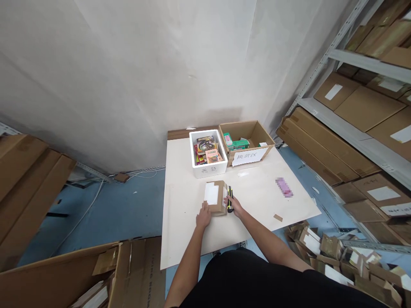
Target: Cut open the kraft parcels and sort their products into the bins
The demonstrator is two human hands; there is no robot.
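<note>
A small brown cardboard box (216, 196) with a white label lies in the middle of the white table (186, 231). My left hand (203, 217) rests against the box's near left corner, fingers curled on it. My right hand (235, 206) is closed round a black and yellow utility knife (229, 199), held against the box's right side.
A white foam bin (208, 167) of colourful packets and an open cardboard box (247, 147) with a label stand at the table's far edge. A pink object (284, 187) and a cardboard scrap (278, 217) lie right. Shelves of cartons stand right, opened boxes are piled on the floor.
</note>
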